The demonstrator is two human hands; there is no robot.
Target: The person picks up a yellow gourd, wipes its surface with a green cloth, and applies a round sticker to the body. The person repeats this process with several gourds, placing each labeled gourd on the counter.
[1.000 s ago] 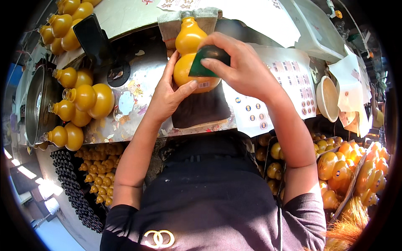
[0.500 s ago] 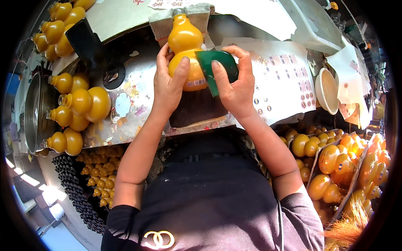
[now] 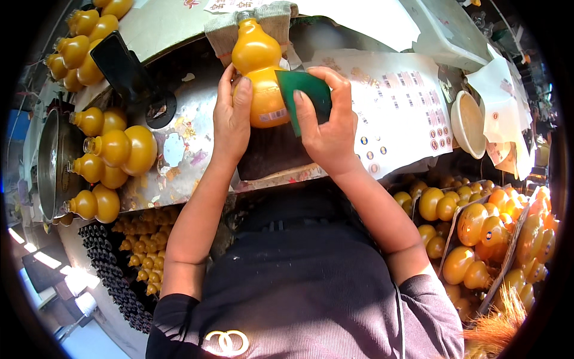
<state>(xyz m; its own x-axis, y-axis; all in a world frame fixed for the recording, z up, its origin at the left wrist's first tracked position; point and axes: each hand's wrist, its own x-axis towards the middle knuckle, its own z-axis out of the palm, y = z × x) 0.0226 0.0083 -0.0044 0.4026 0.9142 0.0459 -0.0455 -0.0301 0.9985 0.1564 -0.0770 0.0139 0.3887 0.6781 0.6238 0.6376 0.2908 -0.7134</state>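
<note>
A yellow gourd-shaped bottle (image 3: 256, 52) lies on the bench with its clear neck pointing away from me, over a folded grey cloth (image 3: 219, 37). My left hand (image 3: 232, 116) holds its wide lower bulb from the left, thumb on top. In my right hand (image 3: 332, 116) is a flat green scraper (image 3: 314, 96), pinched between thumb and fingers. One straight edge of the scraper rests against the bulb's right side. A small white barcode label (image 3: 274, 116) sits on the bulb near its base.
Sticker sheets (image 3: 406, 102) cover the bench at right, beside a shallow bowl (image 3: 467, 124). On the left stand more gourd bottles (image 3: 116, 146), a phone on a stand (image 3: 122, 69) and a metal basin (image 3: 55, 161). Crates of gourd bottles (image 3: 478, 227) are at lower right.
Both hands and the bottle have shifted slightly left in the view. The scraper stays against the bulb, and the grip of each hand looks the same.
</note>
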